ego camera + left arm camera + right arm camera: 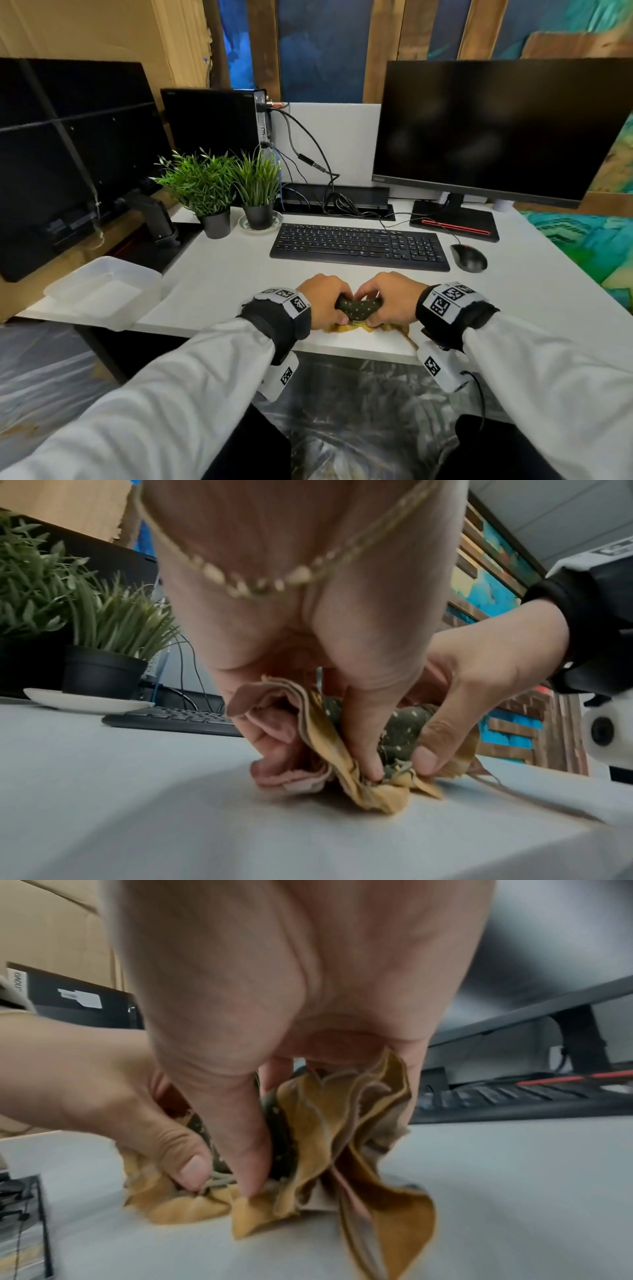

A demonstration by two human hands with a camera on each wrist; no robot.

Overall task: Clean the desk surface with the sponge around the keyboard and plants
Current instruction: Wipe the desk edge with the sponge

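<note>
Both hands squeeze one bundle at the desk's [226, 274] near edge: a dark green dotted sponge [358, 306] wrapped in a mustard-yellow cloth [371, 328]. My left hand [325, 299] grips its left end, my right hand [394, 296] its right end. In the left wrist view the thumbs pinch the sponge [399, 733] and the cloth [380, 794] against the desk. The right wrist view shows the cloth [363, 1164] folded in layers under my right hand [253, 1183]. A black keyboard [359, 246] lies just beyond the hands. Two potted plants [205, 192] [258, 192] stand at the back left.
A translucent plastic tub [106, 291] sits at the desk's left front corner. A black mouse [468, 257] lies right of the keyboard, below a dark monitor [493, 130]. A small computer [212, 120] and cables [329, 198] stand behind the plants. A monitor arm [154, 219] is at the left.
</note>
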